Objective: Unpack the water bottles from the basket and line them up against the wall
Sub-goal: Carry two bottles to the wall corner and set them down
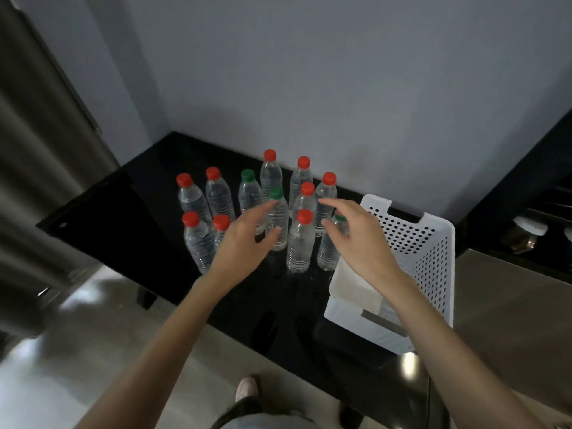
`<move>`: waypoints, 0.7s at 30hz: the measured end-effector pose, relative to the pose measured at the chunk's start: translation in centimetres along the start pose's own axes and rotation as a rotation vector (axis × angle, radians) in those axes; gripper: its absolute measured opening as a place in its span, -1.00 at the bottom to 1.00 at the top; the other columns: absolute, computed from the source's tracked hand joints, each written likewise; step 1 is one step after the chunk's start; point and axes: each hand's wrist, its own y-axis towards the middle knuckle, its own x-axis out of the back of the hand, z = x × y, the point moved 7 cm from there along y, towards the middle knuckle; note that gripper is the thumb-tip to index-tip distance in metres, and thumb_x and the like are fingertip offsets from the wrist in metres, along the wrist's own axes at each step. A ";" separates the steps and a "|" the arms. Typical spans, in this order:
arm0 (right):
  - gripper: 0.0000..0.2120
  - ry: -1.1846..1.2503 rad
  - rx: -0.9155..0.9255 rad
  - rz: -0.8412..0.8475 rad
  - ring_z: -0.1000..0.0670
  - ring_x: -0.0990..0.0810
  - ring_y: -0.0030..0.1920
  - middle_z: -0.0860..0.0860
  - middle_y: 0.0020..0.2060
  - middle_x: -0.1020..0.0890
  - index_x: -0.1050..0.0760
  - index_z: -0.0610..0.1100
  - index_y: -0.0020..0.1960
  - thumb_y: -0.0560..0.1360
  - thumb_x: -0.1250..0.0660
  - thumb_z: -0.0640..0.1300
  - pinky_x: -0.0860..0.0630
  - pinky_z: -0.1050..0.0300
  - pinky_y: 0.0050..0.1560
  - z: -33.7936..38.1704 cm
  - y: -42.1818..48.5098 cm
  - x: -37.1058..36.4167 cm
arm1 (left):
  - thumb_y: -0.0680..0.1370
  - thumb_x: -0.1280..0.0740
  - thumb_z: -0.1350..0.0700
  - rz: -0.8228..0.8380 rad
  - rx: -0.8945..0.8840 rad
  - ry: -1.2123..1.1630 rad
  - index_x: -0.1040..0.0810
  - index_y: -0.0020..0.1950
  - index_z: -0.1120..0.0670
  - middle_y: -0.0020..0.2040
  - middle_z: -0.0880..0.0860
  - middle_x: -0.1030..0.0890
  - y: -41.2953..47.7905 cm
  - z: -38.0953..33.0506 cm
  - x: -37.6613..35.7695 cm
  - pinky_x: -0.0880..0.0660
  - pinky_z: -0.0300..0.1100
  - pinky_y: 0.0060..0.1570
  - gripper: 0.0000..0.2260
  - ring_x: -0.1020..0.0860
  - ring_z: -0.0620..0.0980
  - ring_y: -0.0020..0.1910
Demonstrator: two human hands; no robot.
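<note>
Several clear water bottles stand upright on the black counter (pixel 123 218), most with red caps, three with green caps. My left hand (pixel 244 236) reaches with spread fingers to a green-capped bottle (pixel 277 221) in the middle of the group, fingers and thumb on either side of it. My right hand (pixel 356 236) hovers with relaxed fingers over another green-capped bottle (pixel 329 252), partly hiding it. A red-capped bottle (pixel 300 243) stands between the hands. The white perforated basket (pixel 433 258) sits at the right; what shows of its inside holds no bottles.
A grey wall (pixel 340 88) rises behind the bottles. A tall dark cabinet or fridge (pixel 37 134) stands at the left. The counter's front edge runs diagonally below my arms, with a pale floor (pixel 93 351) beneath. Metal fittings (pixel 526 236) lie at the far right.
</note>
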 end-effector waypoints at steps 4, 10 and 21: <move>-0.66 0.039 0.068 -0.007 0.33 -0.48 -0.25 0.13 0.10 -0.59 -0.46 0.05 0.32 0.55 -0.31 -0.08 -0.38 0.43 -0.17 4.1 -0.7 -0.4 | 0.56 -0.35 0.07 -0.085 0.002 0.067 -0.42 0.42 0.01 0.28 -0.07 -0.54 -2.7 -1.1 5.2 -0.46 -0.21 0.24 -0.58 -0.50 -0.16 0.24; -0.67 0.076 0.115 -0.007 0.16 -0.56 0.13 0.12 0.18 -0.59 -0.47 0.03 0.31 0.55 -0.32 -0.08 -0.52 0.13 0.20 9.7 -0.3 -3.0 | 0.55 -0.29 -0.02 -0.180 0.030 0.070 -0.43 0.41 -0.01 0.29 -0.06 -0.55 -5.1 1.0 11.8 -0.47 -0.24 0.17 -0.58 -0.52 -0.18 0.21; -0.67 0.064 0.050 -0.101 0.17 -0.56 0.13 0.11 0.15 -0.60 -0.46 0.00 0.30 0.54 -0.32 -0.11 -0.54 0.08 0.19 18.2 3.4 -12.5 | 0.56 -0.30 0.01 -0.136 -0.035 0.086 -0.40 0.42 -0.05 0.35 -0.07 -0.48 -4.7 10.7 23.4 -0.47 -0.18 0.25 -0.59 -0.47 -0.18 0.27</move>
